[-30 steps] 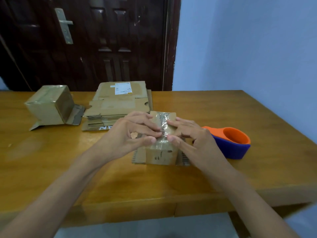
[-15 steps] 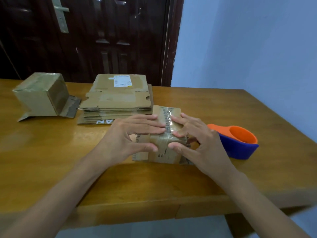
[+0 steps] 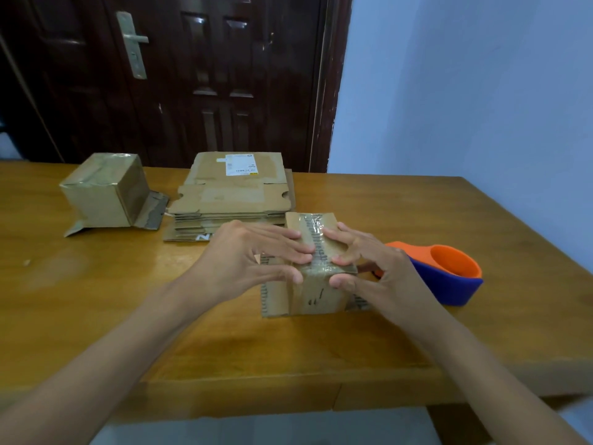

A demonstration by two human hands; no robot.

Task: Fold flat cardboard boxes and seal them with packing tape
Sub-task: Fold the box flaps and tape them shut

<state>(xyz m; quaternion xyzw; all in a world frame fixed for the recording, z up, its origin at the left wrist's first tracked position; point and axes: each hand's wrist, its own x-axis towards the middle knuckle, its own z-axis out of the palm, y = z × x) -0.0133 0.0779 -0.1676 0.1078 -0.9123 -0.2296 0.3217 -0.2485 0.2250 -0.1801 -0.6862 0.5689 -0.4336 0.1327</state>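
A small folded cardboard box (image 3: 316,292) stands on the wooden table (image 3: 96,300), with a strip of clear packing tape (image 3: 316,240) running over its top seam and down the near face. My left hand (image 3: 247,260) lies on the box's left half, fingers straight on the top and thumb against the near face. My right hand (image 3: 375,268) covers the right half, fingertips on the top beside the tape and thumb on the near face. Loose flaps stick out at the box's base on both sides.
A stack of flat cardboard boxes (image 3: 234,197) lies behind the hands. A taped box (image 3: 106,191) with splayed flaps stands at the far left. An orange and blue tape dispenser (image 3: 449,274) sits right of my right hand. A dark door (image 3: 192,75) is behind.
Both hands stay on the box and slide along the tape: the thumbs have gone from the top edge down onto the near face. The head camera has shifted a little.
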